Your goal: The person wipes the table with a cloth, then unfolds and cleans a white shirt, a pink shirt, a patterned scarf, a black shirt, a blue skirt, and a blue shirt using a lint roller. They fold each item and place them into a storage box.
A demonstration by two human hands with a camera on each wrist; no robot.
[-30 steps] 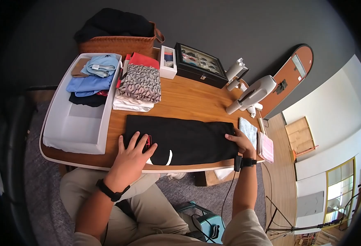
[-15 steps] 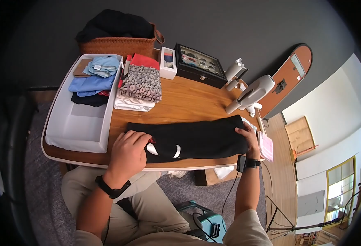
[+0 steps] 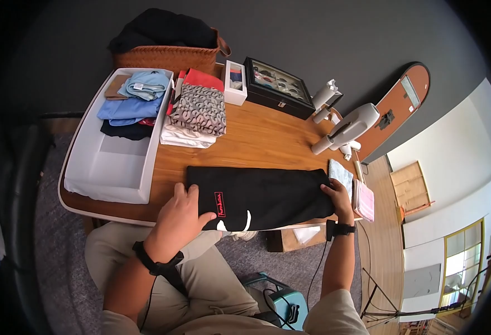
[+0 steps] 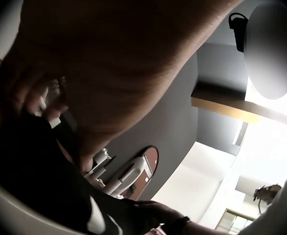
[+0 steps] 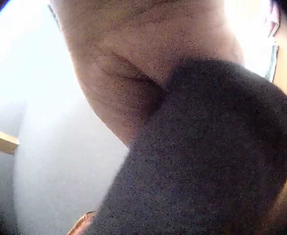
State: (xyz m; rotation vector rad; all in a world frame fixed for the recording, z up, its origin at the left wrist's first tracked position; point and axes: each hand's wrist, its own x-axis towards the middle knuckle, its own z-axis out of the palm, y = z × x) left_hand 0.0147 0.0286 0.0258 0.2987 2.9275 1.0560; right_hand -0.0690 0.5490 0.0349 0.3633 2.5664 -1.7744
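Note:
A folded black garment (image 3: pixel 273 195), printed with a red framed logo and white curved marks, lies along the front of the wooden table. At its left end my left hand (image 3: pixel 176 219) holds the edge, with the thumb stretched out beside the logo. My right hand (image 3: pixel 340 200) grips the other end, thumb on top and fingers hidden beneath. In the left wrist view the fingers (image 4: pixel 33 95) bend down to the dark cloth. The right wrist view has the black fabric (image 5: pixel 197 156) rising into the right palm.
Left of the garment stands a white box (image 3: pixel 108 173) with folded clothes. Behind are a clothes stack (image 3: pixel 200 109), a woven basket (image 3: pixel 167 57) and a black display case (image 3: pixel 279 86). A grey handheld appliance (image 3: pixel 351 125) and folded cloths (image 3: pixel 363 201) are at the right.
The garment's right end was lifted and tilted, then came down flatter. My left hand went from spread flat on top to holding the left edge, and the logo came fully into sight.

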